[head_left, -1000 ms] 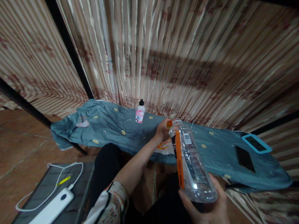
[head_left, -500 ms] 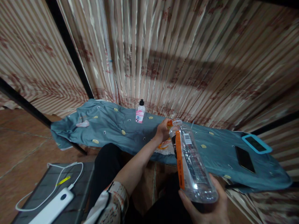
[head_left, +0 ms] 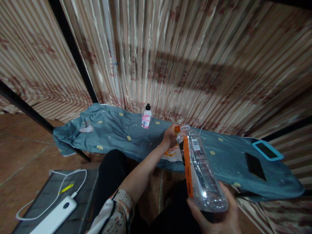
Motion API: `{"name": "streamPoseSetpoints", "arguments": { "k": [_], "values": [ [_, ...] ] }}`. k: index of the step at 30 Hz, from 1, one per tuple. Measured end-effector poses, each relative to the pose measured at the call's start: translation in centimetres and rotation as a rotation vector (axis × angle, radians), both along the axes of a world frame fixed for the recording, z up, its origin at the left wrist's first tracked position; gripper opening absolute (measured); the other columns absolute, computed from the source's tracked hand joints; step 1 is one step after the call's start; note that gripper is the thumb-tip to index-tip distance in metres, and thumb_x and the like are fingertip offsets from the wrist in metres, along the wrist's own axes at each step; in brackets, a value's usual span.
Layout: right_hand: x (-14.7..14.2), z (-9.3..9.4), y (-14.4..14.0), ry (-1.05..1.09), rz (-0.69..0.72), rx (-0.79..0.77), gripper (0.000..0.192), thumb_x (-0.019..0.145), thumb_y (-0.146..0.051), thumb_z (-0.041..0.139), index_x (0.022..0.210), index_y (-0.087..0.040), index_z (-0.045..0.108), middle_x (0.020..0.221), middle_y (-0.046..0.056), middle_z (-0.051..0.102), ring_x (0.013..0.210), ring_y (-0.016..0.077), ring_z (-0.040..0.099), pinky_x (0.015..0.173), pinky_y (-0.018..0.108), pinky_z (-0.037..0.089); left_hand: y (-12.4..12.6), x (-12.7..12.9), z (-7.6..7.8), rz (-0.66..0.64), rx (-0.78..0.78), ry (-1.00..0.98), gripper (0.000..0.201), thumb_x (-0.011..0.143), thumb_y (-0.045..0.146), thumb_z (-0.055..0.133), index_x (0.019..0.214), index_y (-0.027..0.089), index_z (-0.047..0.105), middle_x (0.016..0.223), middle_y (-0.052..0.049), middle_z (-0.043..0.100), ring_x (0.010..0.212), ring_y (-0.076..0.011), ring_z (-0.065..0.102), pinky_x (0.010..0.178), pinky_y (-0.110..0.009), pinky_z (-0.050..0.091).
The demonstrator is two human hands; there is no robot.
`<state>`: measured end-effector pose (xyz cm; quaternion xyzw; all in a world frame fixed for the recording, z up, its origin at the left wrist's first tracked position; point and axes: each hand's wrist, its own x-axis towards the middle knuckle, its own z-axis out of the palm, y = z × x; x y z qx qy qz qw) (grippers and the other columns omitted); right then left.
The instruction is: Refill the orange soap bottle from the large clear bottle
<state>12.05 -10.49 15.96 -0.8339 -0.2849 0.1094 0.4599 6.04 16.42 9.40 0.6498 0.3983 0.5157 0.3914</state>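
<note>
A large clear plastic bottle [head_left: 204, 175] with an orange-and-white label tilts away from me, its neck pointing at the cloth-covered board. My right hand [head_left: 216, 211] grips it round the base. Beside the bottle's mouth, my left hand [head_left: 170, 136] is closed on a small orange piece [head_left: 176, 130] whose kind I cannot make out. Below that hand, partly behind the bottle, lies an orange-and-white crumpled item [head_left: 172, 153]. A small clear bottle [head_left: 146, 118] with a pink label and black cap stands upright to the left.
The blue-grey patterned cloth [head_left: 117, 139] covers the narrow board. A dark phone [head_left: 255, 165] and a blue-framed device [head_left: 268, 150] lie at its right end, a pale pink scrap [head_left: 86, 129] at its left. A white power bank [head_left: 55, 216] with a cable rests on a stool [head_left: 83, 201].
Almost nothing differs. Both hands keep their hold, and the large bottle has barely shifted.
</note>
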Motion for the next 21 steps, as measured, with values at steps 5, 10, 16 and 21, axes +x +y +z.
{"name": "streamPoseSetpoints", "arguments": {
  "k": [5,10,16,21],
  "values": [
    [0.0,0.3,0.0,0.021,0.012,-0.008,0.104,0.051,-0.061,0.082,0.143,-0.020,0.057,0.106,0.011,0.075,0.099,0.0382,0.070,0.084,0.046,0.056,0.0,0.0,-0.1,-0.023,-0.022,-0.035,0.024,0.080,0.028,0.078,0.096,0.020,0.062,0.090,-0.001,0.071,0.083,-0.0182,0.065,0.079,-0.030,0.054],
    [-0.2,0.6,0.2,0.036,-0.002,0.000,0.104,0.050,-0.060,0.081,0.143,-0.020,0.057,0.114,0.012,0.073,0.100,0.0362,0.070,0.087,0.044,0.056,0.0,0.0,0.0,-0.028,-0.031,-0.037,0.024,0.079,0.025,0.078,0.096,0.020,0.062,0.092,-0.001,0.071,0.085,-0.0186,0.066,0.080,-0.030,0.054],
    [-0.6,1.2,0.4,0.097,-0.026,0.009,0.110,0.046,-0.057,0.082,0.145,-0.017,0.056,0.111,0.012,0.073,0.098,0.0354,0.070,0.086,0.043,0.057,-0.1,-0.1,0.2,-0.024,-0.030,-0.026,0.023,0.080,0.024,0.078,0.096,0.020,0.062,0.090,-0.001,0.071,0.082,-0.0181,0.067,0.081,-0.030,0.054],
    [-0.5,1.2,0.3,0.051,-0.015,-0.020,0.105,0.049,-0.057,0.081,0.144,-0.019,0.057,0.107,0.011,0.074,0.097,0.0358,0.070,0.082,0.042,0.056,0.0,0.1,0.1,-0.023,-0.072,-0.049,0.024,0.079,0.021,0.078,0.097,0.020,0.063,0.093,-0.002,0.073,0.084,-0.0190,0.068,0.083,-0.031,0.054]
  ]
}}
